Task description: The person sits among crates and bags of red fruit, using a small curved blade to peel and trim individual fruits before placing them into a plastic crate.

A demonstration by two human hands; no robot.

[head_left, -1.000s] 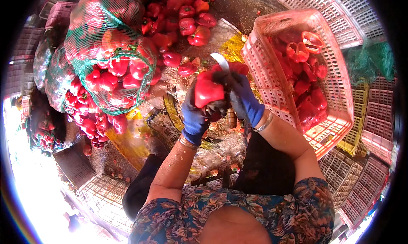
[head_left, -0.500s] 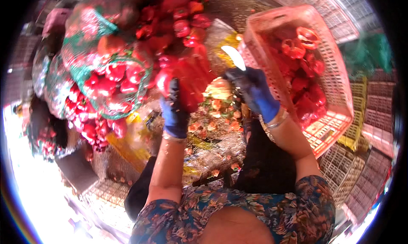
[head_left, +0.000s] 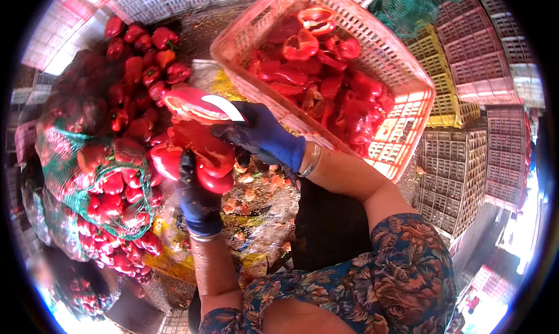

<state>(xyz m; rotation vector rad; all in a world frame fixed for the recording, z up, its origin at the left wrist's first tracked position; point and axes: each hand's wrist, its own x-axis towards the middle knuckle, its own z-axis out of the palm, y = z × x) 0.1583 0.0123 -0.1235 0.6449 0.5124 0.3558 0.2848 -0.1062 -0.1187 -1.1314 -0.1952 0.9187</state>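
Observation:
Both my hands wear blue gloves with dark palms and fingers. My left hand (head_left: 199, 197) is closed on a red bell pepper (head_left: 205, 148), which is cut open, its flesh spread apart. In my right hand (head_left: 265, 135) a knife is gripped, its pale curved blade (head_left: 224, 106) lying against an upper piece of the pepper; the handle is hidden in the fist. My right fingers touch the opened pepper. Below the hands, pepper cores and seeds (head_left: 249, 193) lie scattered. Whole red peppers (head_left: 145, 60) are heaped beyond my left hand.
A pink plastic crate (head_left: 416, 89) of cut pepper pieces stands to the right. At the left is a green mesh bag (head_left: 61, 174) with peppers spilling out. Yellow crates (head_left: 439, 95) and beige crates (head_left: 445, 171) stand further right, green netting (head_left: 410, 8) behind.
The view has swung right, so the crate sits nearer the middle. My hands have come together, and the pepper in my left hand now shows open, with the knife blade against it.

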